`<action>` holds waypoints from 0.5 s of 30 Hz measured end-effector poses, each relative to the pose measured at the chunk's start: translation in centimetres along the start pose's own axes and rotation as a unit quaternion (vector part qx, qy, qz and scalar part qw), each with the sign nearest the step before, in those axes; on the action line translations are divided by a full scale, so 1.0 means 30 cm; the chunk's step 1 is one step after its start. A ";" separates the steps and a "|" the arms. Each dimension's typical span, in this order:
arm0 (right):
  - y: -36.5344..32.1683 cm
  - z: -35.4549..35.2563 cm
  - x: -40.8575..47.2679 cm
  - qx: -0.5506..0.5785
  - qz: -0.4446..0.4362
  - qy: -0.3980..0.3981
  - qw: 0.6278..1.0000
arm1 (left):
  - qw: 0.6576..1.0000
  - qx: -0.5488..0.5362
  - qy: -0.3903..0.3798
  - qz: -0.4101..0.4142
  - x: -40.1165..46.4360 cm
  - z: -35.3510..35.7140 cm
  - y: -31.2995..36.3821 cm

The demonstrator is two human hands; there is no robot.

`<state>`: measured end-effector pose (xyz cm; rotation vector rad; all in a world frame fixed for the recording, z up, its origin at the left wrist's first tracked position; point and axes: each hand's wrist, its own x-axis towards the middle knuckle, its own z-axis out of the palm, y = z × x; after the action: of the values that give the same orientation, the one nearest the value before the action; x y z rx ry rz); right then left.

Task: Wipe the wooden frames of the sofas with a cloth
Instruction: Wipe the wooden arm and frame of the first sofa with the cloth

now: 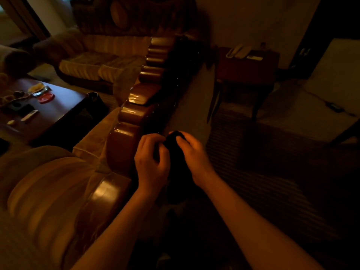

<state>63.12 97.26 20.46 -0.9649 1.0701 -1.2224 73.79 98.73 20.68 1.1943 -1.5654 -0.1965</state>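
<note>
— Both hands busy?
— Yes. My left hand (151,159) and right hand (191,155) each pinch the dark bunched cloth (173,148), held just beside the glossy scalloped brown wooden frame (124,141) of the near sofa.
— Any writing? Containers?
— None readable. Farther left, a dark red-brown coffee table (64,102) bears a glass jar (39,90); contents unclear.

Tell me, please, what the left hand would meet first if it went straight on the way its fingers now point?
Probably the dark cloth bunched between the left hand and right hand; its curled fingers already touch it. Depth is unclear in the dim light.
</note>
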 end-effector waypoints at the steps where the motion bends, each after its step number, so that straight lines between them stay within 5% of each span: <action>1: -0.031 -0.022 0.003 -0.001 -0.001 -0.007 1.000 | 1.000 0.003 0.002 -0.010 -0.014 0.019 0.019; 4: -0.126 -0.099 0.001 -0.006 -0.011 -0.025 1.000 | 0.990 -0.060 -0.071 -0.102 -0.046 0.086 0.043; 6: -0.200 -0.151 -0.002 -0.021 -0.031 -0.052 0.998 | 0.948 -0.139 -0.197 -0.208 -0.068 0.139 0.039; 9: -0.313 -0.225 -0.012 -0.057 -0.066 -0.088 0.992 | 0.879 -0.102 -0.364 -0.293 -0.085 0.220 0.047; 15: -0.429 -0.462 0.013 -0.229 -0.148 -0.015 0.962 | 0.844 -0.237 -0.319 -0.361 0.001 0.315 0.218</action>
<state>46.65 95.43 29.57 -1.5393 1.2436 -1.2148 62.37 97.62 21.42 1.3201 -1.3803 -1.5239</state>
